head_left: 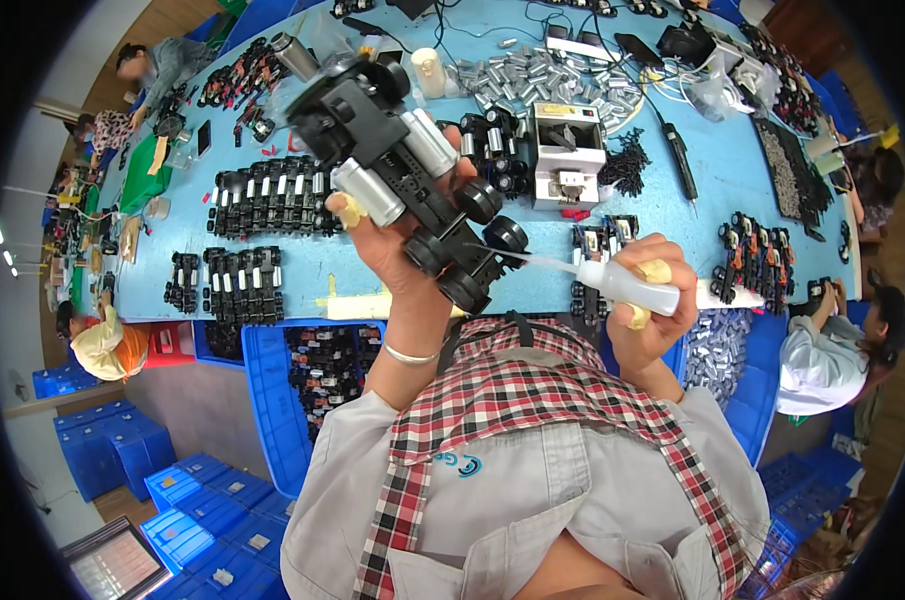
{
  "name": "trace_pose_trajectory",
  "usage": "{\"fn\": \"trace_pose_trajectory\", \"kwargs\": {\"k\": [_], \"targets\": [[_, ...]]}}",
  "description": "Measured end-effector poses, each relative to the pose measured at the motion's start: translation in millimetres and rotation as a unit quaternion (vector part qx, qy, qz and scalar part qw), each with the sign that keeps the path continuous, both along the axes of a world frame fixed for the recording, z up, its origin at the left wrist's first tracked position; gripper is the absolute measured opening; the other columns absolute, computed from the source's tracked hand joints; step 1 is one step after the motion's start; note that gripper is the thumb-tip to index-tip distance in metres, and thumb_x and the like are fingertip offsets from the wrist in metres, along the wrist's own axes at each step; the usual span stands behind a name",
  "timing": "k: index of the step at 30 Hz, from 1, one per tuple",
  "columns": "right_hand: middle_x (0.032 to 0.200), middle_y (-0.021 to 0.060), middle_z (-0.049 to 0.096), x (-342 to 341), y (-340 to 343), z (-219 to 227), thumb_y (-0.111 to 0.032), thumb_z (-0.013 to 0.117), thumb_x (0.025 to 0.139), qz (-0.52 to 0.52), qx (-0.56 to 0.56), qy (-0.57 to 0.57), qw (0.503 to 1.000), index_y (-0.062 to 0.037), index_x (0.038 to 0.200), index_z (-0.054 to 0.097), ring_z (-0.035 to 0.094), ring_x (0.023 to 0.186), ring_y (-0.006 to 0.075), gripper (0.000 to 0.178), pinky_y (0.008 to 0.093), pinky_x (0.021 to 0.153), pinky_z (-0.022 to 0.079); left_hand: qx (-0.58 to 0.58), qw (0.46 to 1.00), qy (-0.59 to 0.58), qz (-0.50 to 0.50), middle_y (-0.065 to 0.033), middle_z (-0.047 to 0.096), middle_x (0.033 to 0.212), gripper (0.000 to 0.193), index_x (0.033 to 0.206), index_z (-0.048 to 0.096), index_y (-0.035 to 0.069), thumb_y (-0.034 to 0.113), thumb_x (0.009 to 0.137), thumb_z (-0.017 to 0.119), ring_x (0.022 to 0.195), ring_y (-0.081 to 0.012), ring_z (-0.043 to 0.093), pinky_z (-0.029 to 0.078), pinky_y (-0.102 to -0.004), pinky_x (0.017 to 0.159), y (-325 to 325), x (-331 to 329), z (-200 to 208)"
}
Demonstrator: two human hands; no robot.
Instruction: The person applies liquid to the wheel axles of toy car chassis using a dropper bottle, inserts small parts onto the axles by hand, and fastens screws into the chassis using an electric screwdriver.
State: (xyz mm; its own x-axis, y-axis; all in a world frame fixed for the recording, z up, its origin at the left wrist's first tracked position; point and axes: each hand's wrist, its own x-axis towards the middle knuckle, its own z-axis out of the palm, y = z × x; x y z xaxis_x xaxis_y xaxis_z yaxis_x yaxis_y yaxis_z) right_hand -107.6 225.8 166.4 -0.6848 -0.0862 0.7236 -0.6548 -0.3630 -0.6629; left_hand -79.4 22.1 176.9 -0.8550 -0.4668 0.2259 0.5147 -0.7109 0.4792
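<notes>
Over a blue worktable [372, 270] lined with rows of black toy car chassis [272, 195], the left hand [397, 240] clamps its fingers around a black toy car chassis with silver motors [402, 160], raised and tilted. The right hand [657, 295] is closed around a small squeeze bottle [622, 285]; best keep its thin nozzle steady at the wheel axle [492, 245] and squeeze gently.

a black plastic toy car chassis with black rubber wheels and two silver cylindrical motors [402, 165] is held up tilted, its long axis running from ten o'clock to four o'clock, underside toward the camera. at four o'clock from it, a small translucent white plastic squeeze bottle with a long thin nozzle [627, 285] lies nearly level, the nozzle tip pointing toward nine o'clock at the chassis's lower wheels.
</notes>
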Motion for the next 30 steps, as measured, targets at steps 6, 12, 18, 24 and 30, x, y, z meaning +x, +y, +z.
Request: {"fn": "trace_pose_trajectory", "kwargs": {"k": [6,12,18,24,30], "targets": [[0.091,0.0105,0.063,3,11,6,-0.024,0.079,0.067,0.018,0.036,-0.012,0.999,-0.0044,0.096,0.054,0.056,0.079,0.0190,0.043,0.0304,0.069,0.043,0.097,0.959,0.208,-0.166,-0.0332,0.025,0.137,0.103,0.142,0.013,0.003,0.056,0.071,0.066,0.117,-0.0453,0.043,0.042,-0.0549,0.093,-11,5,4],[0.092,0.0103,0.063,2,11,3,-0.021,0.080,0.066,0.023,0.051,-0.004,0.998,-0.0043,0.096,0.055,0.057,0.079,0.0191,0.042,0.0300,0.068,0.042,0.074,0.961,0.212,-0.163,-0.0328,0.024,0.137,0.109,0.142,0.011,0.004,0.052,0.067,0.073,0.118,-0.0448,0.042,0.041,-0.0553,0.095,-9,6,4],[0.093,0.0110,0.063,1,12,5,-0.017,0.081,0.064,0.015,0.074,0.026,0.997,-0.0034,0.096,0.055,0.058,0.077,0.0196,0.043,0.0299,0.067,0.041,0.083,0.957,0.221,-0.167,-0.0333,0.022,0.138,0.110,0.143,0.011,0.005,0.051,0.065,0.075,0.119,-0.0444,0.042,0.041,-0.0554,0.095,-10,5,5],[0.092,0.0115,0.063,2,15,5,-0.018,0.081,0.065,0.030,0.078,0.028,0.996,-0.0028,0.095,0.055,0.058,0.076,0.0196,0.042,0.0298,0.066,0.042,0.072,0.963,0.202,-0.166,-0.0339,0.022,0.138,0.109,0.143,0.013,0.006,0.050,0.065,0.075,0.120,-0.0439,0.041,0.041,-0.0549,0.096,-9,6,4],[0.092,0.0117,0.064,0,22,2,-0.020,0.081,0.066,0.011,0.075,0.023,0.997,-0.0027,0.096,0.055,0.058,0.075,0.0197,0.043,0.0294,0.067,0.043,0.089,0.942,0.243,-0.214,-0.0340,0.021,0.139,0.109,0.142,0.013,0.005,0.048,0.065,0.076,0.121,-0.0446,0.039,0.040,-0.0548,0.097,-1,-4,4]]}}
